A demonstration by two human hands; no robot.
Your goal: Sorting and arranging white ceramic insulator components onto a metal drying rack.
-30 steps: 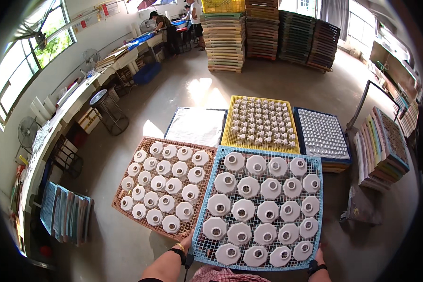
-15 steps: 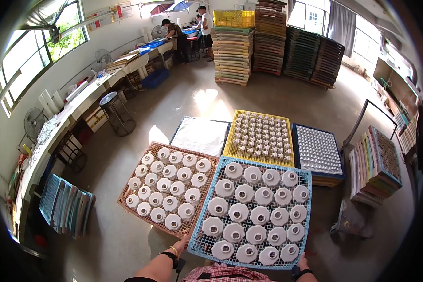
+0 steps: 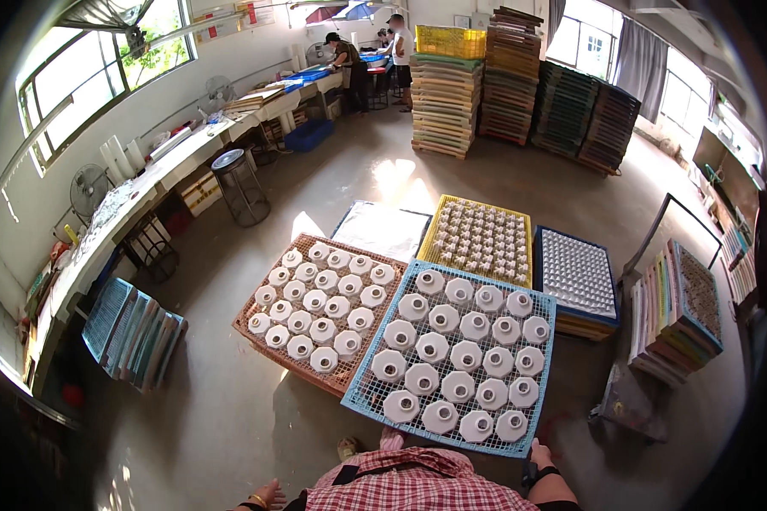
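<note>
The right hand (image 3: 540, 450) sits low, touching the near edge of the blue tray (image 3: 533, 385) of white cups (image 3: 432, 347). The left hand (image 3: 270, 494) hangs beside the body, apart from the tray, holding nothing. I cannot tell how far open either hand is.

Brown tray (image 3: 249, 334), yellow tray (image 3: 435, 234), stool (image 3: 239, 186), fan (image 3: 88, 189)

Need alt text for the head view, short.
A person's right hand grips the near corner of a blue mesh tray of white moulded pieces, above a workshop floor; the left hand hangs free. A brown tray of similar pieces lies beside it, with stacked trays beyond.
</note>
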